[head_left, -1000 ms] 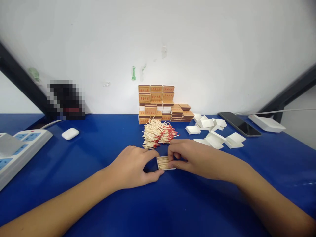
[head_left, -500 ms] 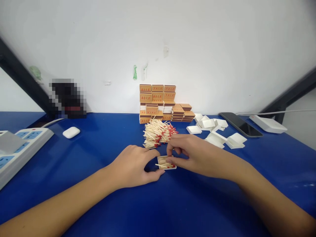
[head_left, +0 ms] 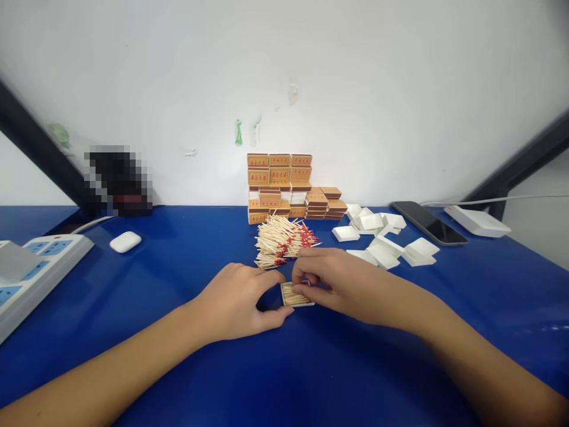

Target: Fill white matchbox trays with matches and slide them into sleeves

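A small white matchbox tray [head_left: 299, 305] lies on the blue table, filled with matches [head_left: 293, 296] laid lengthwise. My left hand [head_left: 242, 301] grips the tray's left end between thumb and index finger. From the right, my right hand [head_left: 331, 279] reaches over the tray, its thumb and fingers pinched on the matches inside. Those fingers hide the tray's right part and most of the match heads there. Just behind both hands is a loose heap of red-tipped matches [head_left: 278, 240].
Behind the heap, orange matchboxes [head_left: 280, 175] are stacked against the wall. Several white trays [head_left: 384, 252] lie scattered at right, near a phone [head_left: 429, 222] and a white device [head_left: 478, 220]. At left are a white case [head_left: 125, 242] and a power strip [head_left: 48, 267].
My right hand has shifted slightly left over the tray. The match that stuck out past the tray's left edge now lies within it. My left hand keeps its grip.
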`<control>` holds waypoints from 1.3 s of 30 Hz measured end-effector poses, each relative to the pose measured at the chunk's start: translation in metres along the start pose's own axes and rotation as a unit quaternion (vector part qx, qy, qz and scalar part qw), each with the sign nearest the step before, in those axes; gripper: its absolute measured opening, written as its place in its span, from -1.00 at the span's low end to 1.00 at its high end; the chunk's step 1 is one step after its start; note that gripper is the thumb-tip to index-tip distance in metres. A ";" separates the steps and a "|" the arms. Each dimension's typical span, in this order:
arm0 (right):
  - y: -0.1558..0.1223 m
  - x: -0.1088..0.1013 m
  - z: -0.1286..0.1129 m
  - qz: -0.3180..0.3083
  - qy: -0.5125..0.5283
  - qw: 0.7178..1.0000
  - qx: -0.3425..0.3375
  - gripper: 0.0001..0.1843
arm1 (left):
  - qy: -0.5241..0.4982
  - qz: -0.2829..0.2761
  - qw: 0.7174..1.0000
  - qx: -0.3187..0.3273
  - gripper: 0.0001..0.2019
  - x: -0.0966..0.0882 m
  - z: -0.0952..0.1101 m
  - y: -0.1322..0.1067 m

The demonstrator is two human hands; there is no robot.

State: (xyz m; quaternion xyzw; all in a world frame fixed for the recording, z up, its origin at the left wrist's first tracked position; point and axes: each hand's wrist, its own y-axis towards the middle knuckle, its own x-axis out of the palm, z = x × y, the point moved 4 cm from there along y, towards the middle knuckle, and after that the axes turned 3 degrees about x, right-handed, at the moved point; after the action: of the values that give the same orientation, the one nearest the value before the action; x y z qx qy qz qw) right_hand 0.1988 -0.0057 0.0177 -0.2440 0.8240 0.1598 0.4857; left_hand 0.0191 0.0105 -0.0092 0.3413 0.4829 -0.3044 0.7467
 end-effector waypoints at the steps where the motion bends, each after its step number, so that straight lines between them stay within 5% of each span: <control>1: 0.000 -0.001 0.001 0.000 -0.014 1.000 0.003 -0.85 | 0.001 -0.001 1.000 0.001 -0.77 0.000 0.000 0.000; 5: -0.001 -0.007 0.003 -0.016 -0.026 1.000 -0.002 -0.79 | 0.001 0.000 1.000 -0.003 -0.74 0.001 0.000 0.000; 11: -0.003 -0.030 0.021 0.070 -0.101 0.990 0.063 -0.69 | -0.006 0.035 0.999 0.017 -0.73 -0.001 0.001 -0.001; 26: -0.012 -0.023 0.060 -0.064 -0.085 0.973 0.205 -0.84 | -0.004 0.002 1.000 -0.004 -0.71 -0.001 0.001 0.000; 39: -0.017 -0.026 0.066 -0.099 -0.068 0.965 0.232 -0.85 | 0.004 -0.006 1.000 -0.002 -0.70 0.001 0.000 0.000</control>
State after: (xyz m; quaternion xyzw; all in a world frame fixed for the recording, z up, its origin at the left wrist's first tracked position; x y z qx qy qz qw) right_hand 0.2664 0.0194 0.0091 -0.1935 0.7750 -0.0682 0.5977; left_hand 0.0196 0.0101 -0.0104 0.3378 0.4890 -0.3063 0.7436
